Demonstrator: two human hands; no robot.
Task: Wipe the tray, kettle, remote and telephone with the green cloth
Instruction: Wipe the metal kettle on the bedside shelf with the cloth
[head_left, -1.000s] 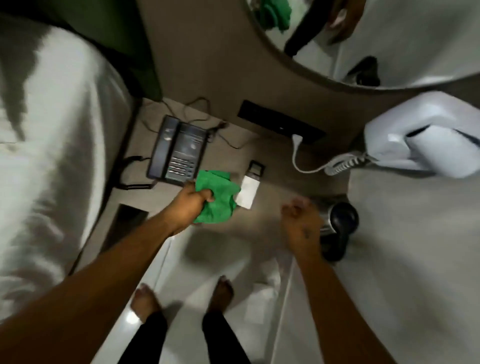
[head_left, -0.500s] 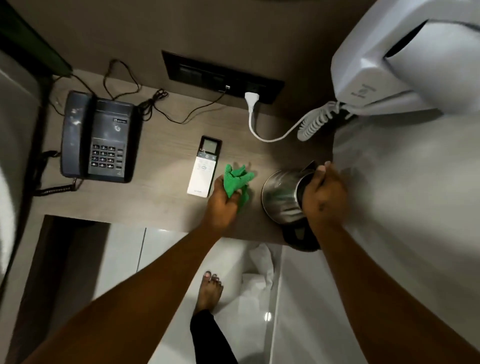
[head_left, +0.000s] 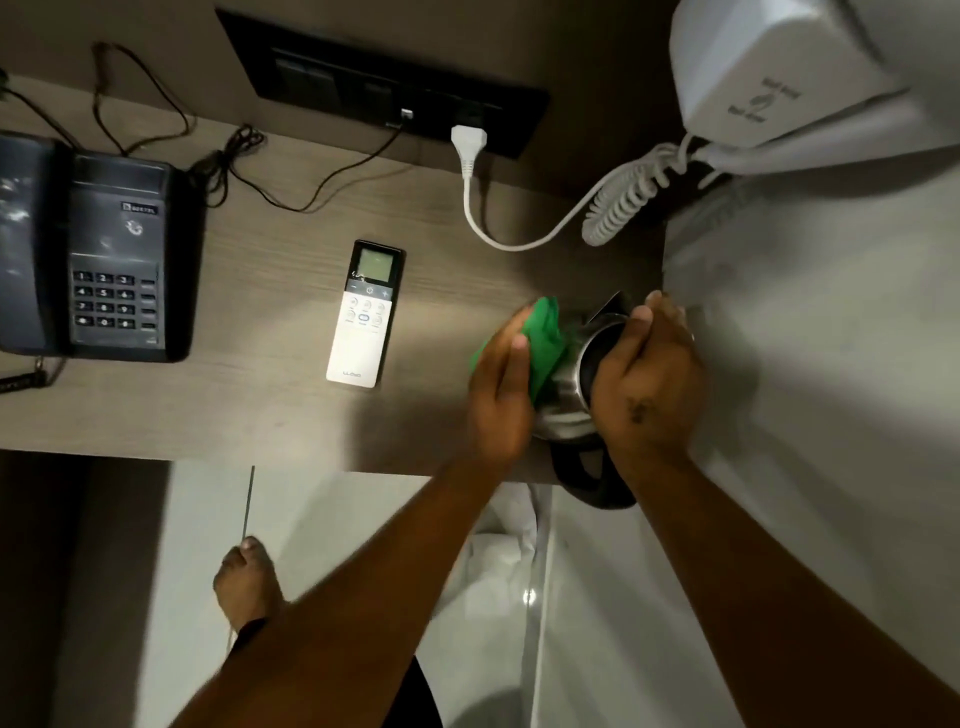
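A steel kettle (head_left: 569, 410) with a black handle stands at the right end of the wooden shelf (head_left: 260, 415). My right hand (head_left: 644, 379) grips the kettle's top rim. My left hand (head_left: 498, 395) presses the green cloth (head_left: 543, 338) against the kettle's left side. A white remote (head_left: 363, 317) with a dark screen lies flat in the shelf's middle. The dark telephone (head_left: 98, 249) sits at the far left with its handset on the cradle. No tray is in view.
A black socket panel (head_left: 384, 88) on the back wall holds a white plug (head_left: 467, 143) whose coiled cord runs to a white wall-mounted dryer (head_left: 779, 78). Thin black phone wires (head_left: 249, 171) lie behind the telephone. A grey wall (head_left: 831, 415) bounds the right; my foot (head_left: 247, 582) stands on the tiled floor below.
My left hand carried the green cloth right, from beside the remote onto the kettle's side. My right hand stays on the kettle's top. The camera has moved closer.
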